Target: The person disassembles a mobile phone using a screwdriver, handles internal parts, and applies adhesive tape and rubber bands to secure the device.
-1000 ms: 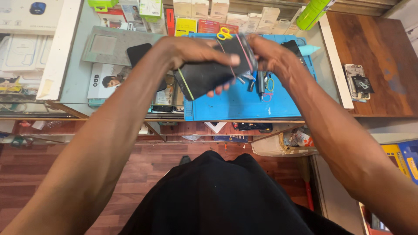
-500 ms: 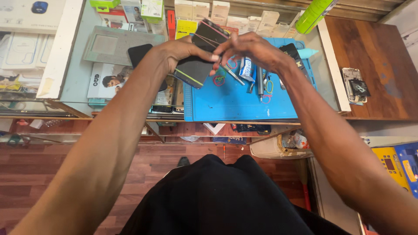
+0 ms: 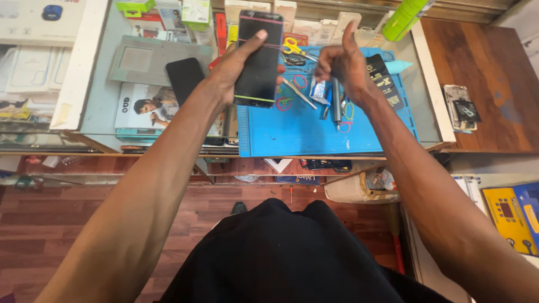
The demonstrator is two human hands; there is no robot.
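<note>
Left hand (image 3: 233, 73) grips dark phone (image 3: 258, 59) by edges, screen up, raised over blue mat (image 3: 314, 134), frame centre-top; edge grip keeps glass clear. Right hand (image 3: 342, 64) fisted, thumb up, contents unclear. Tweezers (image 3: 298, 92), scissors (image 3: 295, 46) on mat within reach.

I see a black smartphone (image 3: 259, 59) held up over the far left part of the blue work mat (image 3: 314, 132), standing nearly upright with its dark screen facing me. Thin rubber bands cross it: a red one near its top edge, a faint pink one further down, a yellow-green one near the bottom. Its lower edge hangs above the mat's left side, not touching it.
</note>
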